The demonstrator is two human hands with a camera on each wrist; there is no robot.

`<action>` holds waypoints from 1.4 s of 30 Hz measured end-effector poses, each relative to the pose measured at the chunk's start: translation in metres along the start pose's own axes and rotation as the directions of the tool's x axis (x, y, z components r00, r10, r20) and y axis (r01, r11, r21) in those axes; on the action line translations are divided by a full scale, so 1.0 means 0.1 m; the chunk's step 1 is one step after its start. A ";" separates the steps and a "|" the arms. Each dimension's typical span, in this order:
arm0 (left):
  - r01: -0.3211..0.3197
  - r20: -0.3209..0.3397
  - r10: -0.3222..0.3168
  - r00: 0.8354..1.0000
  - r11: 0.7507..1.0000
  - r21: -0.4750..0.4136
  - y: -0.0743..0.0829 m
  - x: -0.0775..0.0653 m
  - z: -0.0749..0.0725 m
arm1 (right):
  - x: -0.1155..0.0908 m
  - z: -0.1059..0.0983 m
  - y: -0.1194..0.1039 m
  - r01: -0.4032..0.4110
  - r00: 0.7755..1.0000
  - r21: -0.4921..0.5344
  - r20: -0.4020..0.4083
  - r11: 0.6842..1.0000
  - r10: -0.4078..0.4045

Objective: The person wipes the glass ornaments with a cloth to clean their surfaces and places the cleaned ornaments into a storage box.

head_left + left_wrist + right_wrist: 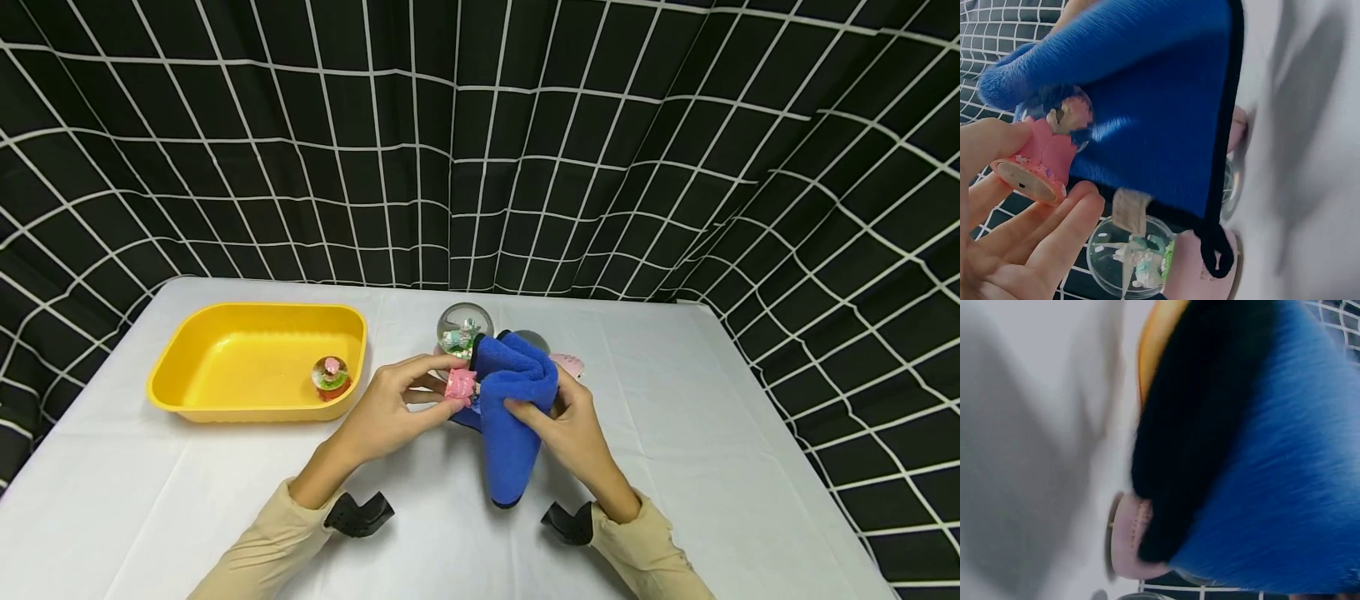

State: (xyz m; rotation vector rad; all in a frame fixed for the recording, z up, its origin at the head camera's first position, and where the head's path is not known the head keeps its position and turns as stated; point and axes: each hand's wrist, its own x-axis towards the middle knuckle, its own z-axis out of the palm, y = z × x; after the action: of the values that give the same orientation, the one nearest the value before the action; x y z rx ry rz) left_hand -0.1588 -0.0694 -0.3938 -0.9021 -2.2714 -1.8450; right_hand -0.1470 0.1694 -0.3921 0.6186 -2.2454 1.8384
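My left hand (386, 408) pinches a small snow globe by its pink base (461, 385) between thumb and fingers. In the left wrist view the snow globe (1047, 150) is tilted, its underside showing and its clear ball against the cloth. A blue cloth (517, 387) with black edging is gripped by my right hand (573, 429), thumb on the near side; the fingers behind it are mostly hidden. The cloth hangs in folds beside and around the ball. Cloth fills much of the right wrist view, where my right hand is mostly out of sight.
Just behind the cloth stands a larger snow globe (465, 321) on a pink base (1200, 265). To its right, another globe (531, 339) is partly covered, with a pink piece (568, 365) beside it. A yellow tray (255, 414) at left holds a small red-based snow globe (331, 379).
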 end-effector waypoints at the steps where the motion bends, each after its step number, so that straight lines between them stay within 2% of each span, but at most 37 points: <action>1: -0.008 -0.003 0.008 1.000 1.000 0.002 0.00 0.00 0.01 | 0.00 0.01 0.00 0.023 1.000 -0.019 0.018 1.000 -0.023; 4: -0.037 -0.018 0.038 0.999 0.999 0.027 -0.01 -0.01 0.03 | -0.01 0.04 0.01 0.102 0.994 -0.095 0.061 0.990 -0.096; 8: -0.090 -0.023 0.092 0.996 0.995 0.052 -0.01 -0.02 0.08 | -0.02 0.07 0.02 0.173 0.985 -0.214 0.055 0.961 -0.165; 11: -0.140 -0.018 0.141 0.990 0.988 0.058 -0.02 -0.04 0.12 | -0.03 0.08 0.04 0.139 0.990 -0.217 0.036 0.966 -0.134; 14: -0.182 -0.028 0.184 0.983 0.981 0.065 -0.01 -0.04 0.14 | -0.04 0.08 0.04 0.043 0.998 -0.147 0.041 0.988 -0.038; 17: -0.207 -0.038 0.209 0.977 0.976 0.064 0.00 -0.04 0.15 | -0.04 0.08 0.03 -0.021 0.999 -0.103 0.045 0.994 0.026; 19: -0.216 -0.041 0.219 0.975 0.975 0.058 0.00 -0.05 0.15 | -0.05 0.09 0.03 -0.014 0.999 -0.112 0.037 0.994 0.018; 24: -0.246 -0.040 0.248 0.968 0.968 0.044 0.00 -0.04 0.15 | -0.06 0.11 0.01 0.057 0.998 -0.176 -0.028 0.983 -0.063; 30: -0.291 -0.029 0.293 0.956 0.955 0.060 -0.02 -0.02 0.15 | -0.06 0.09 0.01 0.023 0.994 -0.159 -0.102 0.987 -0.040; 34: -0.314 -0.026 0.316 0.948 0.947 0.075 -0.01 -0.02 0.14 | -0.04 0.05 0.00 -0.001 0.999 -0.132 -0.043 0.991 -0.005; 39: -0.395 0.010 0.400 0.916 0.900 0.182 -0.02 0.01 0.13 | -0.03 0.03 -0.02 -0.022 0.998 -0.087 0.064 0.996 0.028; 42: -0.420 0.031 0.425 0.905 0.877 0.233 -0.02 0.00 0.13 | -0.03 0.03 -0.03 -0.009 0.998 -0.092 0.059 0.996 0.015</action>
State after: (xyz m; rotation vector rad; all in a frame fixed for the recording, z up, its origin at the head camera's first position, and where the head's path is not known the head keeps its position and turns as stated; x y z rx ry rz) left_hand -0.1562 -0.0577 -0.3994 -1.2098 -2.0118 -1.3614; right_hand -0.1426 0.1671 -0.3914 0.6542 -2.3612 1.7330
